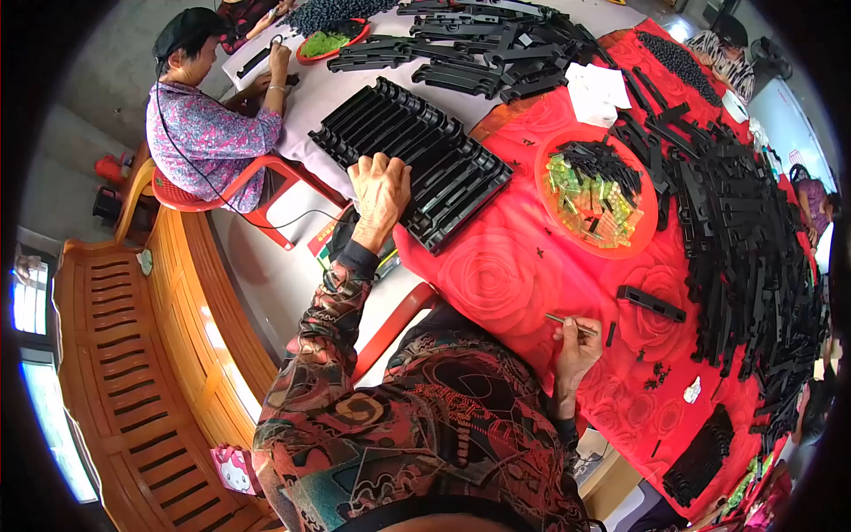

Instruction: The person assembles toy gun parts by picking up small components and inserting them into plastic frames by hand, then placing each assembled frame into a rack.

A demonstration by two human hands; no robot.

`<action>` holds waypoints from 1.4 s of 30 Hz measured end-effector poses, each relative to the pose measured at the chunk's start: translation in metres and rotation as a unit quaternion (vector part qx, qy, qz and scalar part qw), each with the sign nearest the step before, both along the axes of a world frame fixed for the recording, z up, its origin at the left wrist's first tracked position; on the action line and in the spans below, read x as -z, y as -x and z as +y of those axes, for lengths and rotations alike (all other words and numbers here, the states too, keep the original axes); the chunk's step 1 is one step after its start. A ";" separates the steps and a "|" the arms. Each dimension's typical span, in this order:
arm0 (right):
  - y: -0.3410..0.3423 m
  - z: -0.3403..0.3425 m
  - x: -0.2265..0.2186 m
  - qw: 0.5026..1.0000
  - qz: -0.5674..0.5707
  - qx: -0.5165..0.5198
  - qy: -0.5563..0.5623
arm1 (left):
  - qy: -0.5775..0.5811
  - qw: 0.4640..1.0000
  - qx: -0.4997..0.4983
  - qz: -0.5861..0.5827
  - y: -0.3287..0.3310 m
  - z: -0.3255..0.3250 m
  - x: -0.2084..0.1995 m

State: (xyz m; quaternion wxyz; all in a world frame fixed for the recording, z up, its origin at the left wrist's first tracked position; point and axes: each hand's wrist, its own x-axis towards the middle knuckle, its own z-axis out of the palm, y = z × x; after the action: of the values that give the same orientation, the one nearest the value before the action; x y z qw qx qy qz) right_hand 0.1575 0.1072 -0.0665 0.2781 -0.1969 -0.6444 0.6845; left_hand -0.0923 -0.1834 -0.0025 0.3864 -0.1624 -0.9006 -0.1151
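My left hand [379, 191] is closed, its curled fingers at the near left edge of a black plastic slotted tray [425, 160]. The tray has long parallel channels and lies across the edge of the red cloth and the pale tabletop. Low over the red cloth, my right hand [576, 350] pinches a thin metal rod-like tool [556, 317] that points to the left. Just beyond this hand lie a small black strip [611, 333] and a single long black plastic part [651, 303].
An orange-red basin [542, 191] holds yellow-green, orange and black small pieces. Large piles of black plastic parts [745, 230] cover the right side and the far table [479, 44]. White paper [596, 93] lies beyond the basin. A person [208, 124] sits at far left, near a wooden bench [133, 372].
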 end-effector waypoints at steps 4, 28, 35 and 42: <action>-0.001 -0.001 0.002 1.000 -0.007 0.008 0.010 | -0.004 1.000 0.002 0.006 0.000 0.001 0.002; -0.004 -0.001 0.005 1.000 -0.014 -0.007 -0.014 | 0.010 1.000 0.006 0.018 0.002 -0.008 0.005; -0.009 -0.004 -0.002 0.999 -0.030 0.020 0.006 | 0.044 0.998 0.010 0.035 0.008 -0.002 0.007; -0.007 -0.004 -0.009 0.999 -0.034 0.024 0.032 | 0.077 0.993 0.018 0.084 0.000 -0.006 -0.006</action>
State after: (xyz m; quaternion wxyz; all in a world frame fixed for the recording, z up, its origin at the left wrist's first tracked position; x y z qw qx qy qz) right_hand 0.1649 0.1034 -0.0573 0.2659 -0.2447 -0.6263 0.6907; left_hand -0.0924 -0.1893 0.0037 0.4450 -0.2171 -0.8680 -0.0387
